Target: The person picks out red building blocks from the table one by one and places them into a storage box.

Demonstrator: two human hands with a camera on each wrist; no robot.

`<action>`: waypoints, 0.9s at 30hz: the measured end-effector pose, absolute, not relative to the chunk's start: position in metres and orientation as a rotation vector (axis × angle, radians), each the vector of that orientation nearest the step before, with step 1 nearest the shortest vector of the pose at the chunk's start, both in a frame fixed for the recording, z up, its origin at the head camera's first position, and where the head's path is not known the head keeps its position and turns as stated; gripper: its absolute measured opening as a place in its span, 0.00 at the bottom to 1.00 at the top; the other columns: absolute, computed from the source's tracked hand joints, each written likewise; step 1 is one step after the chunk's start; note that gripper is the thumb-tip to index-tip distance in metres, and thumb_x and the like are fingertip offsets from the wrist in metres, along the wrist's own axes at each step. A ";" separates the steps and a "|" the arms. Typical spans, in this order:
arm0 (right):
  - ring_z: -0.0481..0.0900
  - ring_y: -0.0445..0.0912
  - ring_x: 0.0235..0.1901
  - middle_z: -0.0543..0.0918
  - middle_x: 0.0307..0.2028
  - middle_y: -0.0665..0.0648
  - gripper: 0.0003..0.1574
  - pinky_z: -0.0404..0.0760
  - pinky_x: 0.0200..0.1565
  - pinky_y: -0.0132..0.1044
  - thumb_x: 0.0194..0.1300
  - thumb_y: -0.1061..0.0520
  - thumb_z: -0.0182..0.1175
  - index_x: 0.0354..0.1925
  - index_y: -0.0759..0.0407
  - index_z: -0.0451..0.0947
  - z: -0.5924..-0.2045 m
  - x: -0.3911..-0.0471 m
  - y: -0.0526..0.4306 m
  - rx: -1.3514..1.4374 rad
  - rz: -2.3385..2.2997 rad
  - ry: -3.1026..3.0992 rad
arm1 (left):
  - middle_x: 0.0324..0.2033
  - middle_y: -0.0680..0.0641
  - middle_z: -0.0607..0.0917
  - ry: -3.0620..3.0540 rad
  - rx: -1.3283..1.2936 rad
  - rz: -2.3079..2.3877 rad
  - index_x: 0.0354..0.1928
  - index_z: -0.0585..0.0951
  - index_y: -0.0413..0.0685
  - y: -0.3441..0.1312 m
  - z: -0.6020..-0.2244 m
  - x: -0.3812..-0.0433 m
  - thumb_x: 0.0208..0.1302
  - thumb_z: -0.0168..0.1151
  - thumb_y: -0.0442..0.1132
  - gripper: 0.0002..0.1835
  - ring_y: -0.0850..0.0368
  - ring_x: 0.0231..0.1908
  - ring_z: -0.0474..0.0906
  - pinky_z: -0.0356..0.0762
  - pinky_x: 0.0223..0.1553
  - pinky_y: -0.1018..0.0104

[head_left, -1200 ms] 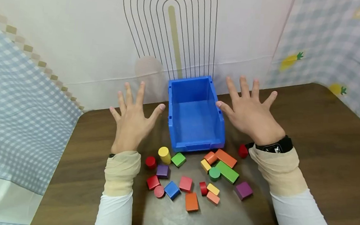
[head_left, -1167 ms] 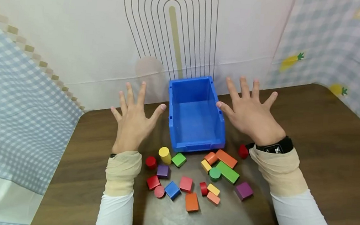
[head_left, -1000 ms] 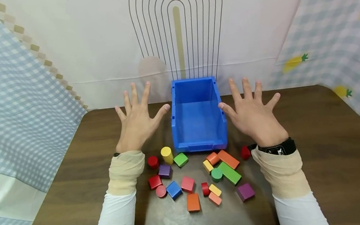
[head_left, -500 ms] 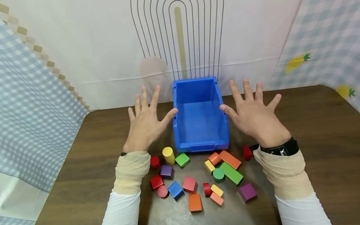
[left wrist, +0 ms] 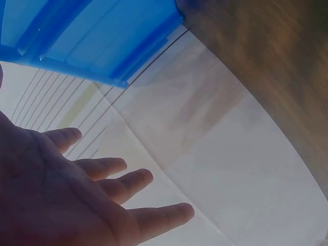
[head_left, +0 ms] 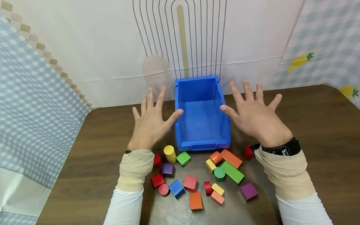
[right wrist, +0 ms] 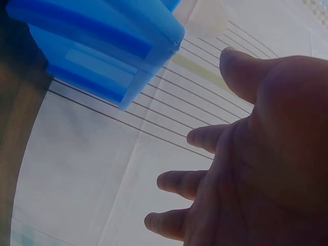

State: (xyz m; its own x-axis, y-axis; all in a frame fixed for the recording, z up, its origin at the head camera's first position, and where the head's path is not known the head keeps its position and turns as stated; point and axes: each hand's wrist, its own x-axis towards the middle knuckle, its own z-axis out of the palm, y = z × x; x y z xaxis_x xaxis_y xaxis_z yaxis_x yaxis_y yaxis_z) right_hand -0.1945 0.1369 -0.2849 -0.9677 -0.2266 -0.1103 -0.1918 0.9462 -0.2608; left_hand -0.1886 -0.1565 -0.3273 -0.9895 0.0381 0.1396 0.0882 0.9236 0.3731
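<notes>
A blue plastic bin [head_left: 203, 145] stands on the table against the back cloth, with nothing inside it. To its left my left hand [head_left: 151, 126] hovers with fingers spread, its thumb tip overlapping the bin's left rim in the head view. On the other side my right hand [head_left: 258, 117] is held the same way, thumb toward the right rim. Neither hand holds anything. Both wrist views show bare palms, the left hand [left wrist: 66, 189] and the right hand [right wrist: 256, 154], with the bin beyond. Toy blocks lie in front of the bin, among them a yellow cylinder [head_left: 170, 153] and a long green block [head_left: 232, 172].
More blocks are scattered nearer me, including a blue cube [head_left: 177, 188], an orange block [head_left: 196, 201] and a purple cube [head_left: 248, 191]. A red block [head_left: 248, 152] lies by my right wrist, partly hidden. A white printed cloth [head_left: 109, 42] hangs behind the brown table [head_left: 99, 155].
My left hand has moved right, closer to the bin. The right hand stays nearly still beside it. The whole head view has shifted slightly; the blocks and bin keep their places.
</notes>
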 end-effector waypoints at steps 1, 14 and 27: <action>0.22 0.76 0.78 0.28 0.82 0.71 0.53 0.21 0.61 0.87 0.81 0.27 0.34 0.86 0.48 0.27 -0.285 -0.195 0.137 -0.319 -0.374 2.956 | 0.85 0.40 0.38 -2.956 -0.098 -0.580 0.86 0.40 0.70 -0.156 -0.327 -0.189 0.67 0.43 0.82 0.53 0.32 0.82 0.35 0.33 0.73 0.20; 0.22 0.77 0.78 0.30 0.82 0.73 0.53 0.22 0.61 0.88 0.82 0.28 0.37 0.86 0.51 0.30 -0.289 -0.195 0.137 -0.331 -0.362 2.906 | 0.85 0.40 0.39 -2.988 -0.126 -0.589 0.86 0.42 0.69 -0.150 -0.332 -0.189 0.68 0.45 0.80 0.52 0.33 0.83 0.37 0.34 0.73 0.21; 0.26 0.79 0.78 0.33 0.82 0.75 0.54 0.24 0.62 0.88 0.80 0.26 0.36 0.86 0.52 0.32 -0.292 -0.197 0.129 -0.329 -0.324 2.898 | 0.85 0.43 0.42 -3.004 -0.160 -0.571 0.86 0.45 0.70 -0.143 -0.332 -0.187 0.69 0.43 0.80 0.50 0.34 0.83 0.41 0.38 0.74 0.23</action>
